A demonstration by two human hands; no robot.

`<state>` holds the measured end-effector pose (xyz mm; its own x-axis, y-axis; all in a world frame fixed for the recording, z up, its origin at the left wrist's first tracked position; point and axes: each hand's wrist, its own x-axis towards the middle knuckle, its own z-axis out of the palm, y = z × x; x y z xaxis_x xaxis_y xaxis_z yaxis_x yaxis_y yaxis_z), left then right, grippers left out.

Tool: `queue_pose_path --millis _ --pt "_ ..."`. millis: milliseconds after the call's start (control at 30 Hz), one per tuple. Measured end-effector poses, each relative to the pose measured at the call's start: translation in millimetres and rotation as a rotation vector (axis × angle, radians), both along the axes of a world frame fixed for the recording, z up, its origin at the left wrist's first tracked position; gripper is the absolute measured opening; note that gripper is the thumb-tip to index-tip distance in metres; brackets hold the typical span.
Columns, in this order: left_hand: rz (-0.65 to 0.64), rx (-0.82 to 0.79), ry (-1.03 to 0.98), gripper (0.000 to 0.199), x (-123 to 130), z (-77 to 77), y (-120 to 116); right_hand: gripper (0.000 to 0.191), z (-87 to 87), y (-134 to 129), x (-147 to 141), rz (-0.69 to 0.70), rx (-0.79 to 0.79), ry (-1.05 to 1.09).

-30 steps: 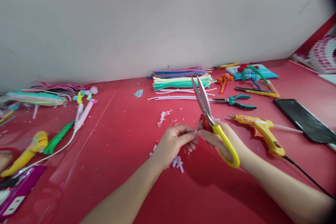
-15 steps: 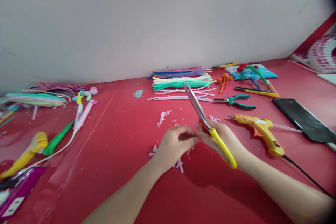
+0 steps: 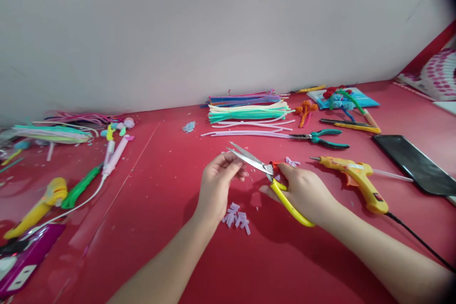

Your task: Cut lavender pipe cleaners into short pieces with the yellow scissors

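"Red tabletop (image 3: 278, 270) below, pale wall (image 3: 213, 33) behind it. Where are the scissors (image 3: 252, 160)?"

"Near the centre of the frame, in my right hand (image 3: 302, 192). Its fingers are closed on the handles, one yellow, the other orange-red and mostly covered. The blades stand slightly apart and point up and left."

"And your left hand (image 3: 223, 175)?"

"Just left of centre, right by the blade tips. I have thumb and fingertips drawn together in a pinch, but I can't tell whether anything sits between them."

"What lies below your hands?"

"A little heap of lilac snippets (image 3: 237, 218), just below my left hand. A smaller lilac cluster (image 3: 292, 161) is beside the knuckles of my right."

"And farther out?"

"Upper centre, a cream and green bundle of stems (image 3: 249, 112), with teal-handled pliers (image 3: 317, 137) down and to its right. On the right side I see a yellow glue gun (image 3: 366, 190) and a dark phone (image 3: 413, 164)."

"Over on the left?"

"A pink tool (image 3: 117, 154) on a white cord, a green tool (image 3: 81, 187) beside it, and a purple power strip (image 3: 30, 261) in the lower left corner"
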<state>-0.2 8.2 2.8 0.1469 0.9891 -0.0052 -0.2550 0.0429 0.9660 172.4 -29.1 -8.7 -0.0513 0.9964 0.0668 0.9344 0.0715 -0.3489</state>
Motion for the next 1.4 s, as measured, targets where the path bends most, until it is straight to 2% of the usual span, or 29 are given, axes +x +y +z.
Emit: queue_pose_path --millis 233,1033,1267,1400 --pt "0.033 0.018 -0.091 0.005 -2.0 1.2 1.6 0.032 -4.8 -1.9 -1.8 0.032 -0.017 -0.073" --pt "0.042 0.025 -0.041 0.008 -5.5 1.5 1.9 0.034 -13.3 -0.6 3.1 0.043 0.075 -0.103" --pt "0.044 0.021 -0.023 0.009 -5.7 4.8 1.2 0.034 -5.6 -0.3 2.3 0.012 0.031 -0.091" --pt "-0.005 0.02 -0.022 0.008 -5.2 3.4 1.3 0.033 -1.7 1.0 2.0 -0.034 -0.02 -0.034"
